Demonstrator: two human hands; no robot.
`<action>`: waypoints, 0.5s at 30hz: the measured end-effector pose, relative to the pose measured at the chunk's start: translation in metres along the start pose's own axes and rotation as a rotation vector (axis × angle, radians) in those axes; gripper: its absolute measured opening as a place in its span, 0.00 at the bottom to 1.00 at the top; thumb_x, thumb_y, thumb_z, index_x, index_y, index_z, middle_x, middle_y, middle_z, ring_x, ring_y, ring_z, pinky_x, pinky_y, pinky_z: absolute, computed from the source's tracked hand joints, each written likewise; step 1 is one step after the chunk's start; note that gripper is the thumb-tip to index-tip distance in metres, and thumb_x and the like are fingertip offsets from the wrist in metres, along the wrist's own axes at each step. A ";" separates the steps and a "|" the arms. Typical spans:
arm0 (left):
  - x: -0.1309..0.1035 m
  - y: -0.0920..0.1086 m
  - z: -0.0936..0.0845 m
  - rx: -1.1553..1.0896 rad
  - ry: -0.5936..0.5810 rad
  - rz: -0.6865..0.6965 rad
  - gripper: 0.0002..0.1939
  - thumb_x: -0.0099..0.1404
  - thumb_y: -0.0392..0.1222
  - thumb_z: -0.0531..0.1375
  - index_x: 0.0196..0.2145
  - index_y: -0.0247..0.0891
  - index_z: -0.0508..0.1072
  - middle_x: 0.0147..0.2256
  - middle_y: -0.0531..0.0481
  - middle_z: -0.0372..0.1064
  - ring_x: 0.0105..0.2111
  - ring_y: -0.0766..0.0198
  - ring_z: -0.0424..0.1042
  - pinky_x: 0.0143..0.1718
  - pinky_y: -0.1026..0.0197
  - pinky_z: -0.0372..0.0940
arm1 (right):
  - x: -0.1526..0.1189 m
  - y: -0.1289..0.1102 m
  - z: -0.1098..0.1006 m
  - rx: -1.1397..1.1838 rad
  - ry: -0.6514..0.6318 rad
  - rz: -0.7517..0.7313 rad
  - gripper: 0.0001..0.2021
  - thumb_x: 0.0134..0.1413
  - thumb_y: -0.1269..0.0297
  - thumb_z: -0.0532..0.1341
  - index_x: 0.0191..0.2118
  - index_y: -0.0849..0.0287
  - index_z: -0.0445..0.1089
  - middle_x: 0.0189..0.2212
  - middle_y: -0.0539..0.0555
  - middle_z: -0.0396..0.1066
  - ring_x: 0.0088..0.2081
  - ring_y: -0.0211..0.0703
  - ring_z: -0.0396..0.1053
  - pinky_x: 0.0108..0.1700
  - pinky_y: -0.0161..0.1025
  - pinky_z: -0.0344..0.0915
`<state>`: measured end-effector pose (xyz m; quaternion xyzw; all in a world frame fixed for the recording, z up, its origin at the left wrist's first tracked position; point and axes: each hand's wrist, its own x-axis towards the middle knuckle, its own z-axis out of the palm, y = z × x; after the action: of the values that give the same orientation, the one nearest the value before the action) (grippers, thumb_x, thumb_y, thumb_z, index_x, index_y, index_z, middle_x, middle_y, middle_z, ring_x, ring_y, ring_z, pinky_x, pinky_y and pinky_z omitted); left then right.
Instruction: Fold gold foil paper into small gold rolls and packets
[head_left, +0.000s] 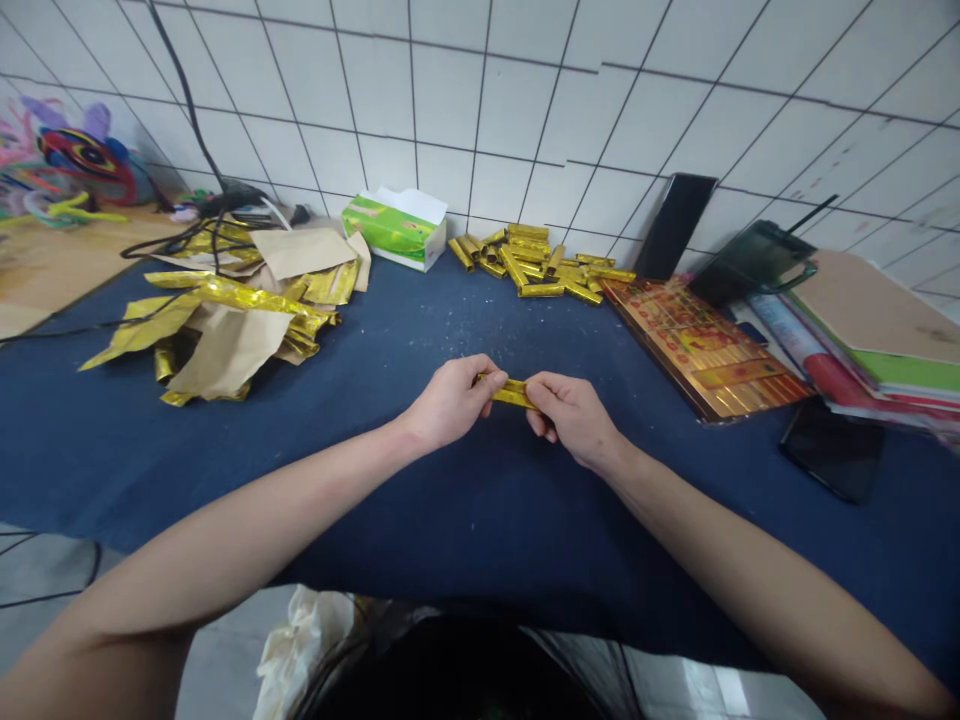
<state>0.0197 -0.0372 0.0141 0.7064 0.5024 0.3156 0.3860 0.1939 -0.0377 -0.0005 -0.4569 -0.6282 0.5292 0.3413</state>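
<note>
Between my two hands, a narrow strip of gold foil paper (513,392) is held level above the blue cloth (450,480). My left hand (459,400) pinches its left end between thumb and fingers. At the other end, my right hand (571,412) grips it the same way, with the fingers curled underneath. Whether the strip is folded or rolled I cannot tell, since the fingers cover both ends. Beyond the hands, against the wall, lies a pile of short gold paper rolls (529,262). Crumpled gold and brown paper sheets (232,340) are heaped to the left.
A green tissue box (397,228) stands at the wall. On the right are a shiny gold and red packet (712,360), a dark mug (750,262), a stack of folders (892,320) and a black phone (831,450). Black cables (217,215) cross the paper heap.
</note>
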 end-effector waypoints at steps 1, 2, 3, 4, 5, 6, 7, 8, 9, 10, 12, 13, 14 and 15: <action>0.000 0.000 0.000 0.004 -0.005 -0.006 0.13 0.63 0.44 0.49 0.25 0.35 0.65 0.17 0.57 0.61 0.17 0.73 0.57 0.21 0.68 0.51 | 0.000 0.001 0.000 0.002 0.001 -0.003 0.15 0.54 0.53 0.53 0.26 0.60 0.64 0.12 0.44 0.61 0.12 0.27 0.52 0.15 0.28 0.47; 0.001 -0.001 0.000 0.004 -0.004 -0.007 0.13 0.62 0.44 0.50 0.24 0.35 0.65 0.17 0.57 0.61 0.17 0.73 0.56 0.21 0.68 0.51 | 0.000 0.001 0.001 0.011 0.004 -0.001 0.15 0.54 0.53 0.53 0.26 0.60 0.64 0.12 0.44 0.61 0.12 0.27 0.52 0.15 0.28 0.47; 0.000 -0.001 0.000 0.003 0.004 -0.005 0.12 0.62 0.43 0.50 0.24 0.35 0.65 0.17 0.57 0.61 0.17 0.73 0.56 0.21 0.68 0.51 | 0.000 0.001 0.001 0.026 0.007 0.005 0.16 0.54 0.53 0.53 0.25 0.60 0.64 0.12 0.44 0.61 0.12 0.27 0.52 0.14 0.28 0.47; 0.000 -0.001 0.001 0.000 0.016 -0.001 0.12 0.62 0.42 0.50 0.24 0.35 0.65 0.17 0.57 0.61 0.17 0.73 0.56 0.21 0.68 0.51 | 0.000 0.002 0.002 0.047 0.005 0.011 0.15 0.54 0.53 0.53 0.25 0.60 0.64 0.12 0.44 0.61 0.12 0.27 0.52 0.14 0.28 0.47; 0.000 -0.001 0.001 -0.001 0.030 0.004 0.11 0.62 0.42 0.50 0.25 0.35 0.65 0.17 0.57 0.61 0.17 0.73 0.57 0.22 0.68 0.52 | 0.000 0.002 0.002 0.074 -0.001 0.015 0.14 0.54 0.54 0.54 0.27 0.60 0.64 0.12 0.44 0.61 0.12 0.27 0.53 0.14 0.27 0.48; -0.001 -0.001 0.001 0.000 0.042 0.010 0.11 0.62 0.41 0.50 0.25 0.35 0.65 0.17 0.57 0.60 0.18 0.73 0.57 0.22 0.68 0.52 | 0.001 0.002 0.002 0.102 -0.010 0.015 0.13 0.53 0.55 0.55 0.28 0.60 0.65 0.13 0.44 0.62 0.12 0.28 0.54 0.14 0.27 0.49; -0.001 -0.001 0.001 0.000 0.055 0.015 0.11 0.62 0.41 0.50 0.25 0.35 0.65 0.16 0.57 0.60 0.18 0.73 0.57 0.22 0.68 0.52 | 0.001 0.002 0.002 0.127 -0.020 0.013 0.12 0.52 0.56 0.56 0.31 0.60 0.65 0.13 0.44 0.64 0.12 0.28 0.55 0.14 0.27 0.50; -0.001 -0.001 0.001 -0.001 0.064 0.021 0.11 0.62 0.41 0.50 0.25 0.35 0.65 0.16 0.57 0.60 0.18 0.73 0.58 0.22 0.68 0.52 | 0.001 0.002 0.002 0.148 -0.028 0.010 0.11 0.51 0.57 0.57 0.33 0.60 0.66 0.14 0.45 0.65 0.13 0.29 0.57 0.14 0.27 0.52; -0.002 -0.001 0.001 -0.005 0.070 0.027 0.11 0.62 0.41 0.51 0.25 0.35 0.66 0.16 0.57 0.60 0.18 0.73 0.58 0.22 0.68 0.53 | 0.001 0.002 0.002 0.166 -0.033 0.006 0.10 0.50 0.58 0.58 0.34 0.61 0.66 0.15 0.45 0.66 0.13 0.29 0.58 0.15 0.28 0.54; -0.002 -0.001 0.001 -0.015 0.070 0.033 0.11 0.62 0.41 0.51 0.25 0.35 0.66 0.17 0.57 0.60 0.18 0.73 0.58 0.22 0.69 0.53 | 0.002 0.002 0.001 0.183 -0.033 0.004 0.10 0.50 0.59 0.59 0.35 0.61 0.66 0.16 0.46 0.67 0.13 0.29 0.59 0.15 0.28 0.55; -0.002 0.000 0.000 -0.066 0.048 0.032 0.10 0.62 0.41 0.50 0.27 0.35 0.66 0.17 0.57 0.60 0.17 0.74 0.58 0.20 0.69 0.52 | 0.002 0.002 0.001 0.226 -0.023 0.013 0.10 0.50 0.60 0.59 0.35 0.61 0.67 0.16 0.46 0.68 0.13 0.30 0.60 0.15 0.28 0.56; -0.002 0.000 -0.001 -0.109 0.025 0.028 0.09 0.63 0.41 0.50 0.28 0.34 0.66 0.17 0.57 0.60 0.16 0.75 0.58 0.19 0.70 0.52 | 0.002 0.003 0.001 0.255 -0.016 0.021 0.09 0.49 0.60 0.60 0.34 0.61 0.67 0.15 0.46 0.68 0.12 0.30 0.61 0.15 0.28 0.56; -0.002 0.001 -0.001 -0.160 -0.004 0.022 0.08 0.63 0.40 0.50 0.31 0.34 0.66 0.18 0.57 0.61 0.15 0.75 0.58 0.18 0.70 0.53 | 0.003 0.003 0.000 0.286 -0.009 0.032 0.09 0.49 0.61 0.60 0.34 0.61 0.68 0.15 0.46 0.68 0.12 0.30 0.61 0.14 0.28 0.56; -0.002 0.001 -0.002 -0.214 -0.033 0.016 0.07 0.63 0.38 0.50 0.33 0.34 0.66 0.19 0.57 0.62 0.15 0.75 0.59 0.17 0.71 0.53 | 0.003 0.003 0.000 0.316 -0.001 0.045 0.09 0.48 0.61 0.61 0.34 0.61 0.68 0.15 0.46 0.68 0.12 0.31 0.60 0.14 0.28 0.56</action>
<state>0.0183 -0.0385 0.0156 0.6701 0.4539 0.3587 0.4649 0.1936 -0.0348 -0.0033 -0.4114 -0.5270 0.6291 0.3967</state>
